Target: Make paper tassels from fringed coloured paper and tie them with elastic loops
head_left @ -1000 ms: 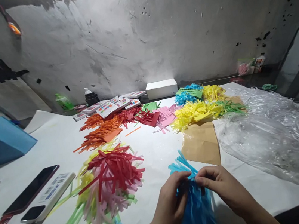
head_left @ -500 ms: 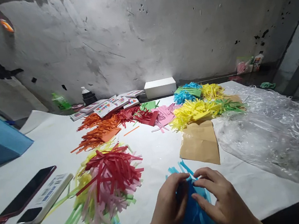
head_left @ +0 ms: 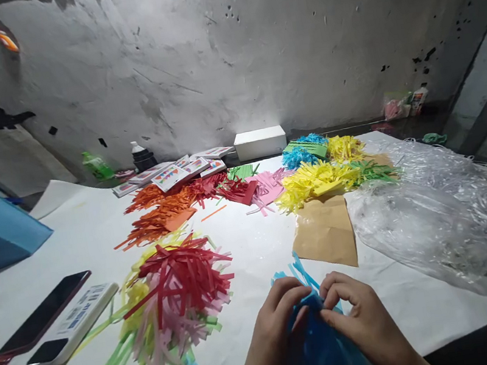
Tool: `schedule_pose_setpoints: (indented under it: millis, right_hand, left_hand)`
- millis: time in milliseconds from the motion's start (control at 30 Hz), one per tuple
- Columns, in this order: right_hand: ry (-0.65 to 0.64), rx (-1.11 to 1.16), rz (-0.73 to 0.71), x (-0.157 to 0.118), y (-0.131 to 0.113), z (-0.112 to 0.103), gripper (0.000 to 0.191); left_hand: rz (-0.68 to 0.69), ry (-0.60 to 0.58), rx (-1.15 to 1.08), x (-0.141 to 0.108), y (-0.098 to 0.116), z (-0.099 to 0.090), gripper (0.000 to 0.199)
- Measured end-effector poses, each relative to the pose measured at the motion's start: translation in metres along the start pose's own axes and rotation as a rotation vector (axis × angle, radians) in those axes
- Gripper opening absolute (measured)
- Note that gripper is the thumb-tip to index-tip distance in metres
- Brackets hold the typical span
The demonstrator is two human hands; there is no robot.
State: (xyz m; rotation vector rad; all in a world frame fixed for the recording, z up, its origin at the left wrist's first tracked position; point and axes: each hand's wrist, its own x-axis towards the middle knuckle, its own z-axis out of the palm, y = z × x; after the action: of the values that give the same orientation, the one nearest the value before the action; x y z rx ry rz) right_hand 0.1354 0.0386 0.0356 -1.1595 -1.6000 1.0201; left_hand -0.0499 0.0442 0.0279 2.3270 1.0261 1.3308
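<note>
A blue tissue-paper tassel (head_left: 321, 349) with cut strips is between my hands at the table's near edge. My left hand (head_left: 279, 331) is closed on its left side, fingers curled over the upper part. My right hand (head_left: 359, 315) pinches the tassel's right side with thumb and fingertips. Loose blue strips stick up beyond my fingers. To the left lies a pile of fringed tissue paper (head_left: 180, 291) in red, pink, yellow and green. A brown paper piece (head_left: 323, 234) lies just beyond my right hand.
A phone (head_left: 45, 312) and a cabled power bank (head_left: 74, 323) lie at left. Orange fringes (head_left: 160, 214), yellow fringes (head_left: 317, 183), flat printed packs (head_left: 171, 175) and a white box (head_left: 260, 143) stand along the back. Clear plastic bags (head_left: 421, 228) cover the right side.
My right thumb and fingers have closed from a looser spread onto the blue tassel. My left fingers have curled further over it, and its lower part now spreads wider.
</note>
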Motion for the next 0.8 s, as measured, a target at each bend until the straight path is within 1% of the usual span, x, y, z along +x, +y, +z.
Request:
schedule_pose_setpoints:
  millis: [67, 200, 267, 300, 367, 433, 467, 500, 533, 567, 600, 633, 700, 733, 800]
  right_hand:
    - [-0.017, 0.059, 0.030, 0.001, -0.001, 0.000, 0.020]
    - [-0.065, 0.162, 0.071, 0.005, -0.002, -0.003, 0.025]
    - [-0.082, 0.165, 0.065, 0.007, 0.000, -0.006, 0.029]
    - [-0.067, 0.129, 0.043, 0.007, 0.001, -0.006, 0.030]
    - [0.025, -0.030, -0.063, 0.005, 0.003, -0.007, 0.025]
    - [0.126, -0.242, -0.233, 0.002, 0.004, -0.006, 0.006]
    - [0.137, -0.337, -0.314, 0.001, 0.004, -0.005, 0.008]
    - [0.115, -0.410, -0.372, 0.000, 0.004, -0.005, 0.019]
    - [0.074, -0.455, -0.397, 0.000, 0.004, -0.006, 0.026]
    - [0.040, -0.477, -0.389, 0.001, 0.004, -0.007, 0.028]
    - [0.033, -0.483, -0.362, 0.003, 0.004, -0.008, 0.027]
    - [0.055, -0.478, -0.327, 0.005, 0.005, -0.010, 0.026]
    - [0.150, -0.457, -0.265, 0.009, 0.006, -0.014, 0.023]
    - [0.190, -0.449, -0.246, 0.010, 0.007, -0.014, 0.022]
    - [0.225, -0.435, -0.231, 0.011, 0.008, -0.011, 0.021]
  left_hand:
    - [0.039, -0.004, 0.040, 0.001, 0.000, 0.000, 0.032]
    - [0.141, -0.063, 0.194, 0.004, -0.002, -0.006, 0.021]
    - [0.183, -0.086, 0.255, 0.006, -0.002, -0.009, 0.020]
    - [0.199, -0.088, 0.272, 0.007, -0.002, -0.011, 0.022]
    - [0.222, -0.082, 0.294, 0.008, -0.002, -0.014, 0.025]
    - [0.246, -0.084, 0.299, 0.007, -0.003, -0.015, 0.027]
    - [0.257, -0.084, 0.294, 0.006, -0.004, -0.016, 0.029]
    - [0.266, -0.087, 0.284, 0.005, -0.005, -0.016, 0.030]
    - [0.275, -0.097, 0.271, 0.003, -0.006, -0.017, 0.030]
    - [0.285, -0.116, 0.254, 0.002, -0.007, -0.018, 0.029]
    - [0.294, -0.138, 0.238, 0.001, -0.007, -0.020, 0.027]
    - [0.297, -0.160, 0.222, 0.001, -0.007, -0.021, 0.024]
    - [0.267, -0.188, 0.196, 0.002, -0.005, -0.025, 0.021]
    - [0.229, -0.193, 0.183, 0.002, -0.003, -0.026, 0.021]
    - [0.136, -0.210, 0.150, 0.001, 0.000, -0.024, 0.022]
